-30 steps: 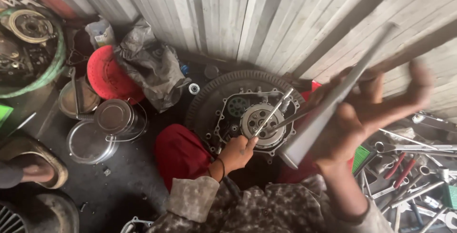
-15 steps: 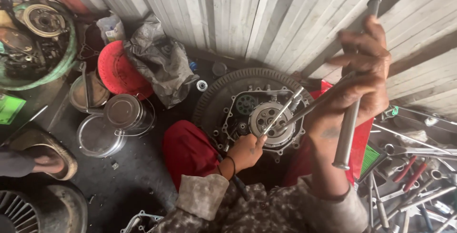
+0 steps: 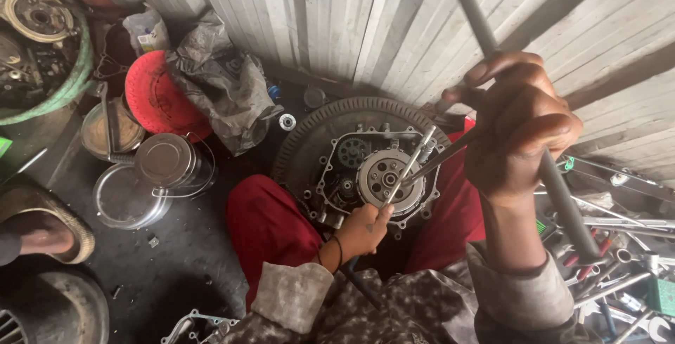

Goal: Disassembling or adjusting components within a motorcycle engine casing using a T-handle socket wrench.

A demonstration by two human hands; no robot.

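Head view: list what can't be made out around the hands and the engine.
- Metal bar: lower end lost among tools at the right; middle hidden by the right hand.
- Left hand: its grip on the thin tool is too small to tell.
- Engine case: lower part hidden by the left hand and red-clad legs.

A pale plastic packet [image 3: 146, 31] with a yellow label — upper left, by the wall.

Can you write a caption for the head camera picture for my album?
Right hand raises a metal bar while left hand steadies a tool on the engine's clutch.
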